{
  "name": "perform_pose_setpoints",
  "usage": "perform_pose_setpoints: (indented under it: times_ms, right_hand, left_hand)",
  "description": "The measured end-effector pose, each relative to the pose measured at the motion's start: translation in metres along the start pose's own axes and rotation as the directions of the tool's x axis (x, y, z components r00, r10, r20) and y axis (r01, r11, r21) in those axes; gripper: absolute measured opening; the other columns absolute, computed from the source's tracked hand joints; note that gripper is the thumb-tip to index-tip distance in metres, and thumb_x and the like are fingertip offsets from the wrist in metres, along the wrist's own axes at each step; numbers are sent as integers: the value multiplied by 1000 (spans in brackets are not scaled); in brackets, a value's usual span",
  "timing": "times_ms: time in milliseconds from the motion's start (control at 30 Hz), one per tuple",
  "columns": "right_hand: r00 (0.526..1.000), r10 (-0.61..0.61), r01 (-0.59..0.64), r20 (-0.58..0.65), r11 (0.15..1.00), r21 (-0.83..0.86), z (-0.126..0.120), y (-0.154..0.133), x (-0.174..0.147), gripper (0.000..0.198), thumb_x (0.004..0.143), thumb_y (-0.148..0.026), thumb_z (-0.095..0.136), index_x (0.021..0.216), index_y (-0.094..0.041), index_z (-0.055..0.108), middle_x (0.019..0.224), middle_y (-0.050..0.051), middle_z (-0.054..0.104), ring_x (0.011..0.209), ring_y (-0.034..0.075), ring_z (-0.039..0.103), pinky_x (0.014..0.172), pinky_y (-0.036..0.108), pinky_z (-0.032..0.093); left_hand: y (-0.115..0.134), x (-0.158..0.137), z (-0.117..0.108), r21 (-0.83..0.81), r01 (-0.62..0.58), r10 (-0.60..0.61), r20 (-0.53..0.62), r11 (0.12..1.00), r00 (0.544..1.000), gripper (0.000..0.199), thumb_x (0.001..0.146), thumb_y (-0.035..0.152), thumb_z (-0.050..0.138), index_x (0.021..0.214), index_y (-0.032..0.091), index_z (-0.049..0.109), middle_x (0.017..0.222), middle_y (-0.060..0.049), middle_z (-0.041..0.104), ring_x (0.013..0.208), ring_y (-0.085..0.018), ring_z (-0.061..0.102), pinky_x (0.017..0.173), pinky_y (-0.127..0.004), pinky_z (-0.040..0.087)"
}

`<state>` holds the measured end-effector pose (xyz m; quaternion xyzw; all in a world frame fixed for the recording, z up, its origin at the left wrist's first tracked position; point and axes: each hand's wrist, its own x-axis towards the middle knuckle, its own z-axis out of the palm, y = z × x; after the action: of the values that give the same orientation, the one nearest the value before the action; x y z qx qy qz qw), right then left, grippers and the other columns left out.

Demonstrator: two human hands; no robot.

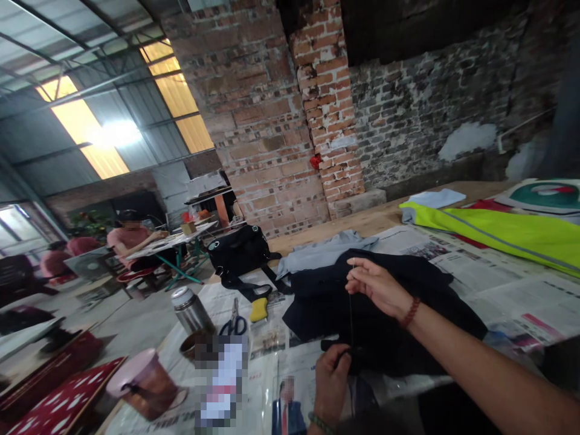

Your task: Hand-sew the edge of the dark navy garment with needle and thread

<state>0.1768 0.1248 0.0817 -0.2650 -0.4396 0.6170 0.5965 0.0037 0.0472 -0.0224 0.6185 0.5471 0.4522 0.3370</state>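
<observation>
My right hand, with a beaded bracelet on its wrist, is raised over a black garment. Its fingertips pinch what looks like a thin sewing needle, which pokes up above them. From there a taut thread drops to the cloth by my left hand. The left fingers are closed on an edge of the black garment, low and in front of me. The garment lies bunched on newspaper, and a light grey cloth sits behind it.
Left of the garment are a yellow object, scissors, a steel flask, a pink-lidded bucket and a black bag. Rightward lie a hi-vis cloth and an iron. Other people sit further off.
</observation>
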Motion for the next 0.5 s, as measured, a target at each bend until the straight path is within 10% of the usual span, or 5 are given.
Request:
perform_pose_setpoints:
  times_ms: [500]
  right_hand:
    - [953, -278, 254, -120, 949, -185, -12, -2, 14, 26, 75, -42, 57, 88, -19, 57, 77, 1, 63, 78, 13, 62, 72, 26, 48]
  left_hand:
    - [-8, 3, 2, -9, -9, 9, -5, 1000, 1000, 19, 68, 16, 52, 74, 18, 70, 66, -1, 66, 67, -17, 57, 61, -24, 43]
